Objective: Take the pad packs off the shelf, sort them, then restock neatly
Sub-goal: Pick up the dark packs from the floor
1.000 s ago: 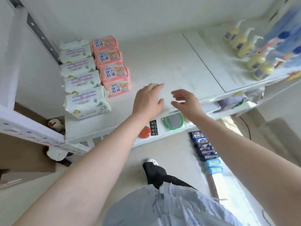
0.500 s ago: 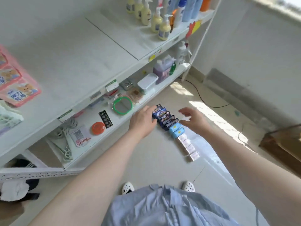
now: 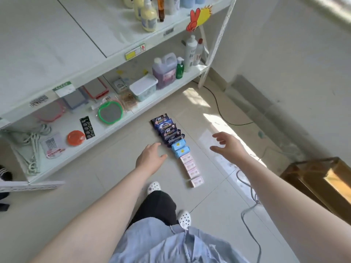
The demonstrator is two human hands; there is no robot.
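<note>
A row of pad packs lies on the tiled floor in front of the shelf. Several dark blue packs (image 3: 165,129) are at the far end, two light blue packs (image 3: 180,150) in the middle, several pink packs (image 3: 191,168) nearest me. My left hand (image 3: 150,158) hovers just left of the light blue packs, fingers relaxed, holding nothing. My right hand (image 3: 227,144) is spread open to the right of the row, apart from it. The white upper shelf (image 3: 57,44) above is bare on its near part.
The lower shelf (image 3: 152,95) carries a green-rimmed mirror (image 3: 110,113), an orange lid (image 3: 76,138), hangers, a white box (image 3: 143,89) and detergent bottles (image 3: 165,72). Yellow pump bottles (image 3: 148,16) stand on the upper shelf. Cables (image 3: 248,211) run across the floor; a brown box (image 3: 319,185) stands at right.
My view has dropped from the upper shelf to the floor. Both hands came down from the shelf toward the row of packs and now sit either side of it, further apart.
</note>
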